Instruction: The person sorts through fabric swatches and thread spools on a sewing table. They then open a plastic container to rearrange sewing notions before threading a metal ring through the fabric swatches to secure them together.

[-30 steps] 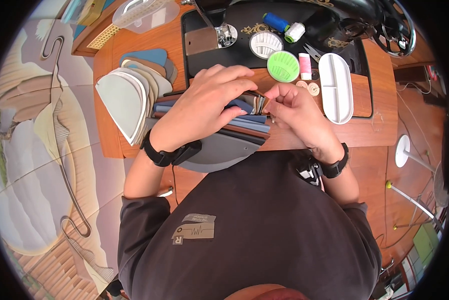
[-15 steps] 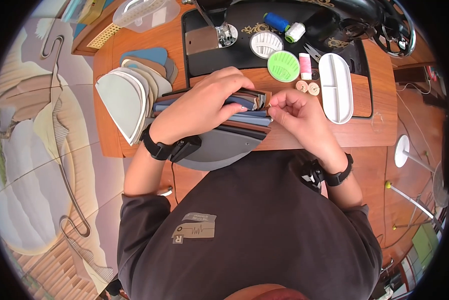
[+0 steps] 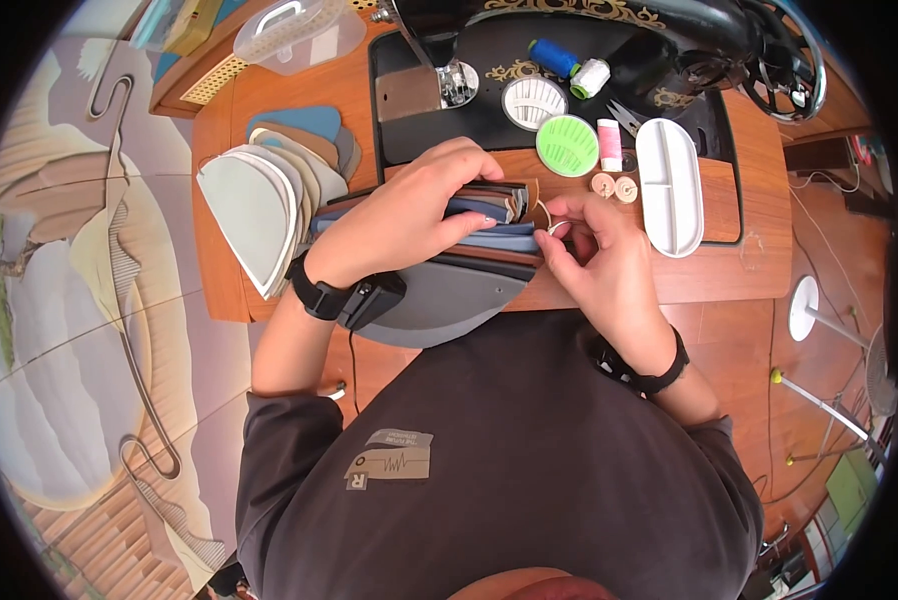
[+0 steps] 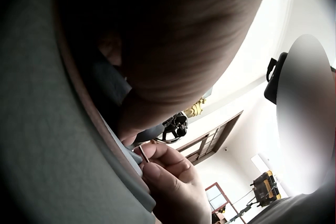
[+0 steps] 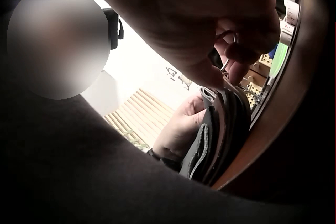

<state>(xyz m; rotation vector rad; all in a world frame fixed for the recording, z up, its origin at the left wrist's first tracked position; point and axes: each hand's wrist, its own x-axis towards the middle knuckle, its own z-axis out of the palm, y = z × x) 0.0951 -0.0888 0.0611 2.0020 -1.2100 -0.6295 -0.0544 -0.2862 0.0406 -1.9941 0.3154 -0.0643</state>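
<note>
A thick bundle of leather-like swatches [image 3: 509,242] in blue, brown and grey lies at the table's front edge, one grey half-round piece [image 3: 449,300] hanging over it. My left hand [image 3: 404,215] grips the bundle from above, thumb along the near side and fingers across the far side. At the bundle's right end, my right hand [image 3: 604,255] pinches a thin metal ring [image 5: 234,50] between thumb and fingers. In the right wrist view, the ring stands right at the corner of the layered swatches [image 5: 223,129].
Fanned pale swatches [image 3: 244,205] lie to the left. Behind are a green needle disc [image 3: 568,146], a white needle disc [image 3: 535,103], thread spools [image 3: 554,58], scissors [image 3: 624,117] and peach discs [image 3: 614,187]. A white divided tray [image 3: 668,185] sits right, a black sewing machine [image 3: 749,50] behind.
My right hand has shifted slightly right and down at the bundle's end, and the ring now shows between its fingers. My left hand keeps its hold; the head view has tilted a little.
</note>
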